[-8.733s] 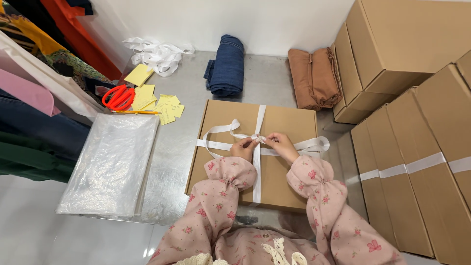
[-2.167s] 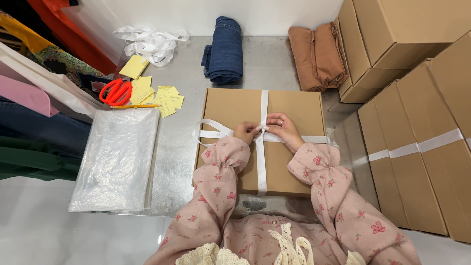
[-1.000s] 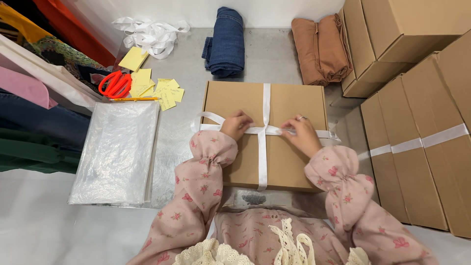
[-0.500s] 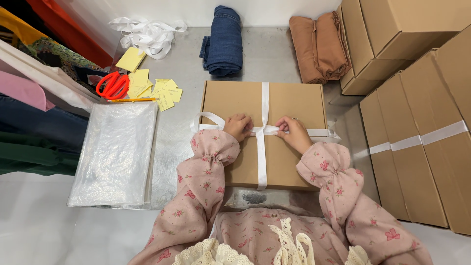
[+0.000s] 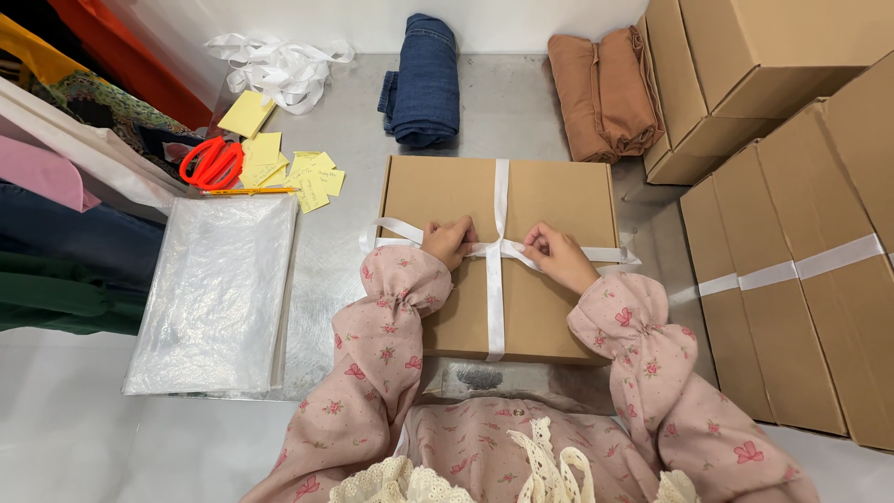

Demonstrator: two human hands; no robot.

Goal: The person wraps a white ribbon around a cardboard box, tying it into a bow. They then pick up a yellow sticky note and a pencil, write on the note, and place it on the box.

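A flat brown cardboard box (image 5: 549, 279) lies on the metal tabletop (image 5: 345, 270) right in front of the person, its long side across the body. A white ribbon (image 5: 494, 279) runs over the lid lengthwise and crosswise, the two bands meeting near the middle. The left hand (image 5: 450, 242) is closed around the ribbon just left of that crossing, fingers curled in. The right hand (image 5: 556, 256) pinches the ribbon just right of it, thumb and fingers drawn together. Both rest on the lid.

The ribbon looks thin, soft and smooth, likely to slip if held loosely, so it is best gripped close to the crossing, where the hands are. The box looks stiff and probably light; its edges and corners would give the surest hold.

The tabletop is dull grey steel. To the left lies a stack of clear plastic bags (image 5: 219, 289), and beyond it orange-handled scissors (image 5: 212, 163), a pencil (image 5: 253, 191) and yellow sticky notes (image 5: 298, 172). A loose heap of white ribbon (image 5: 279, 65) sits at the far edge, with folded blue denim (image 5: 424, 79) and folded brown cloth (image 5: 605, 93) beside it. Closed cardboard boxes (image 5: 792, 233), some banded in white, stand stacked at the right. Hanging garments (image 5: 65, 196) crowd the left side.
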